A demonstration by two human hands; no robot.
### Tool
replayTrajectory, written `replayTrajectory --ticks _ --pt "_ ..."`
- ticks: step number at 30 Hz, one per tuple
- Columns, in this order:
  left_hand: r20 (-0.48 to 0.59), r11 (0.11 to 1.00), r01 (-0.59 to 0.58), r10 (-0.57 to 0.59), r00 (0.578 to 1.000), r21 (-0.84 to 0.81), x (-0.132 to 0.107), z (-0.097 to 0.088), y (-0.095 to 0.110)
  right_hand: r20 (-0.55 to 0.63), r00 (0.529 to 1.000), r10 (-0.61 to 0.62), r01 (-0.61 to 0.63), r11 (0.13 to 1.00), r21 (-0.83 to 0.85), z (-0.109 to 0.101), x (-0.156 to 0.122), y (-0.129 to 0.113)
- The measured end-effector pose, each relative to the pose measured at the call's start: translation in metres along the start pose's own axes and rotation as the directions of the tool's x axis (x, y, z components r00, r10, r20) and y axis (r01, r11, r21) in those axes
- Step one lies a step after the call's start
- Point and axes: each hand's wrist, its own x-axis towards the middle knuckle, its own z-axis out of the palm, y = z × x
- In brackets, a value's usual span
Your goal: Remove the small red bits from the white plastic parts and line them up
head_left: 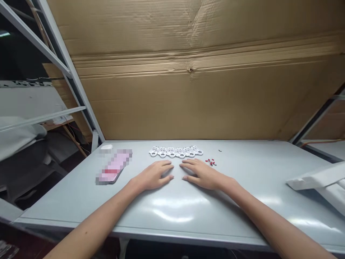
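Note:
My left hand rests on the grey table, fingers stretched out and thumb apart, holding nothing. Facing it across a small gap, my right hand lies the same way, also without anything in it. Just beyond the fingertips, several flat white plastic pieces, each with a ring-shaped end, form a row. Beside the right hand's knuckles sits a small heap of tiny red and black parts, too small to name. A short, thin black piece lies farther back on the right.
A pixelated pink rectangular object lies at the left, with a small white object behind it. White sheet material reaches over the right side. Cardboard closes off the back, and a metal frame post rises at the left.

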Motion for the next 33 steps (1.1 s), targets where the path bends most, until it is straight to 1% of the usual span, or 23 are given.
replayTrajectory --ticks 6,11,15,18,27,33 --pt "-0.024 1.000 0.016 -0.016 1.000 -0.008 -0.0026 0.0032 -0.0026 0.057 0.997 0.056 -0.056 0.998 0.003 -0.0034 -0.0009 -0.0094" --pt "-0.044 0.993 0.105 -0.103 0.994 0.056 -0.0053 0.0047 -0.0064 0.034 0.999 0.025 -0.025 1.000 -0.005 -0.0036 -0.0006 -0.0093" --pt "-0.015 0.995 0.063 -0.062 0.998 0.078 -0.0043 0.0009 -0.0061 0.032 0.999 0.020 -0.019 1.000 -0.014 -0.0021 -0.0005 -0.0086" --pt "-0.015 0.996 0.037 -0.036 0.999 0.085 -0.0033 -0.0012 -0.0052 0.020 1.000 0.013 -0.013 1.000 -0.023 -0.0005 -0.0005 -0.0088" --pt "0.001 0.991 0.047 -0.047 0.999 0.122 -0.0037 -0.0001 -0.0046 0.022 1.000 0.019 -0.019 1.000 -0.014 -0.0011 -0.0013 -0.0087" --pt "-0.012 0.994 0.023 -0.022 1.000 0.106 -0.0030 -0.0004 -0.0065 0.031 0.999 0.040 -0.040 0.999 0.002 -0.0015 -0.0018 -0.0099"
